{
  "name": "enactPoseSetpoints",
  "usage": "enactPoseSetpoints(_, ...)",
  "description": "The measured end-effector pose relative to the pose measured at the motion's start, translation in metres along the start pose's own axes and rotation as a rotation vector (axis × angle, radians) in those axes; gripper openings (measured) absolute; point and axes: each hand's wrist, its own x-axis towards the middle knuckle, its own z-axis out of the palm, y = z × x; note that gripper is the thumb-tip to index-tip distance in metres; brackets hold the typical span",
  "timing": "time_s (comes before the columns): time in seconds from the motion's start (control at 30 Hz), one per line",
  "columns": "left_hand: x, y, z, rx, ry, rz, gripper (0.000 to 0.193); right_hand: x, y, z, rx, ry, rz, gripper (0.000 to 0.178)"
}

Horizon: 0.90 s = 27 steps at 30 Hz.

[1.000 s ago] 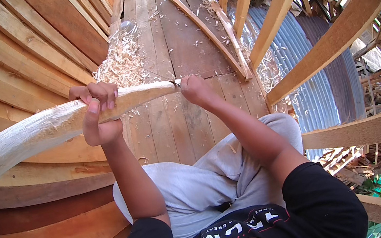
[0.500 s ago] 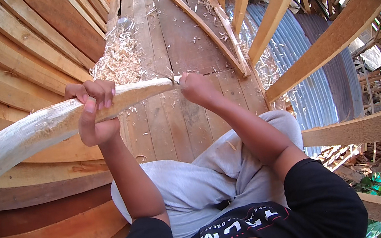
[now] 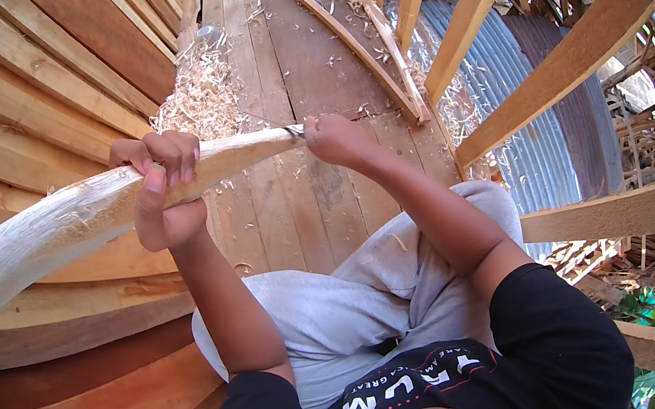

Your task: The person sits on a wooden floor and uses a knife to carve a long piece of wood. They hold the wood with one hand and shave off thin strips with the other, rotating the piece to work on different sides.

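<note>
Two hands are seen clamped on the work: the left hand (image 3: 160, 191) is wrapped around a long pale branch (image 3: 76, 221), and the right hand (image 3: 335, 140) is closed on a small blade (image 3: 293, 131) set against the branch's tip. Compared with half a second ago, the left thumb is now laid up over the wood and the grip is tightened, so the carving is judged ongoing. Farther off, at 12 o'clock, shavings (image 3: 201, 96) are heaped on the plank floor (image 3: 297, 57).

An open-air woodworking site: plank floor (image 3: 301, 81), shavings (image 3: 201, 96), timber beams (image 3: 576, 53).
</note>
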Motion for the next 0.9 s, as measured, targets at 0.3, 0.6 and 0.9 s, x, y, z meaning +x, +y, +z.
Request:
enactPoseSetpoints(0.3, 0.002, -0.002, -0.003, 0.016, 0.055, -0.010, 0.019, 0.002, 0.011, -0.009, -0.048, 0.146, 0.111, 0.057)
enactPoseSetpoints(0.6, 0.003, -0.007, 0.001, 0.005, 0.050, -0.035, 0.016, 0.042, 0.145, 0.004, -0.335, 0.027, 0.252, 0.031)
enactPoseSetpoints(0.9, 0.004, -0.006, -0.008, 0.009, 0.033, -0.031, 0.018, -0.046, 0.049, -0.039, -0.403, -1.046, 0.210, 0.057)
